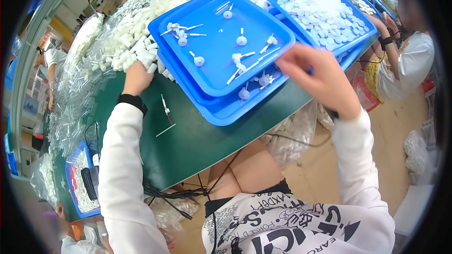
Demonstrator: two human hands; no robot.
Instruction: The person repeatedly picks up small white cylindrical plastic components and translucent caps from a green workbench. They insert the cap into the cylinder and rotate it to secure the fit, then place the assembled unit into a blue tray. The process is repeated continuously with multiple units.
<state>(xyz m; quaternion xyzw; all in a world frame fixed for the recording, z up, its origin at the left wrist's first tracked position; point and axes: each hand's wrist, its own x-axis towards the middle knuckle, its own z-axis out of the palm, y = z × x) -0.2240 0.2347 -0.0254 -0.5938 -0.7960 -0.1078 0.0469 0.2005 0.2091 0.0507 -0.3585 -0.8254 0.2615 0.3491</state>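
My left hand point(138, 79) reaches to the near edge of a heap of short white cylinders point(136, 52). Its fingers are bent and drawn together among the pieces; what they hold, if anything, is hidden. Blurred by motion, my right hand point(322, 77) hovers by the right corner of the upper blue tray point(214, 59). Whether its fingers hold anything does not show. In that tray lie several small assemblies of white discs and thin rods, such as one point(241, 40) near its middle. One thin white assembly point(165, 106) lies on the green table point(183, 146) with a loose rod.
Another blue tray point(221, 118) sits under the first. A blue tray of white discs point(325, 16) stands to the right. Clear plastic tubes point(70, 108) spread along the left. Black cables point(179, 190) hang at the table edge. A co-worker point(407, 61) sits at the right.
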